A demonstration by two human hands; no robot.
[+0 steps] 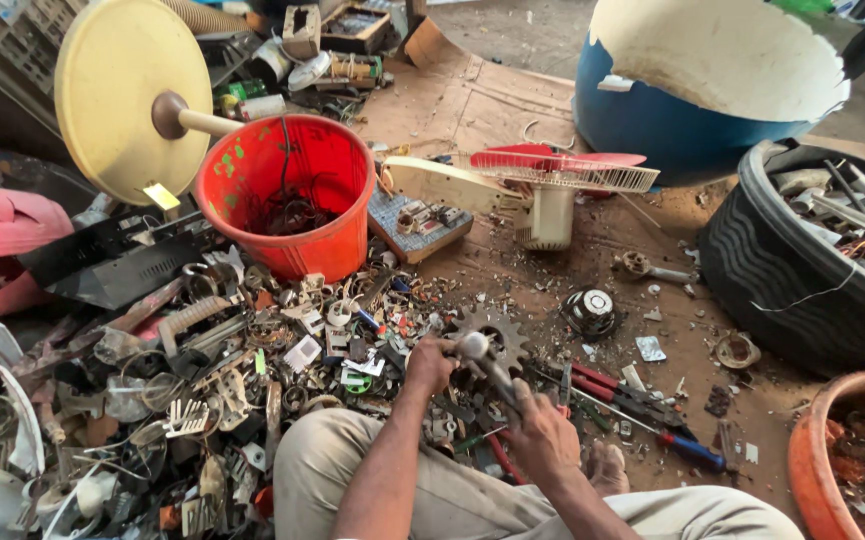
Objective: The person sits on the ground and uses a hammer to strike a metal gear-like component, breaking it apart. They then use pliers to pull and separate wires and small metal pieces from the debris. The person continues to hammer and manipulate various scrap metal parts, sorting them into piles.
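Barrel (652, 120): blue, stood at the far right.
Bucket (292, 195): red, placed far left of the hands.
Toothed gear (500, 335): gripped in the left hand (430, 365), near centre.
Hammer (487, 365): clasped by the right hand (542, 440).

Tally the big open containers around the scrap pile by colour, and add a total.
Red bucket: 1
Blue drum: 1
Black tyre tub: 1
Orange tub: 1
Total: 4

The left hand and right hand work over the scrap between them, gripping a metal part with a round knob.
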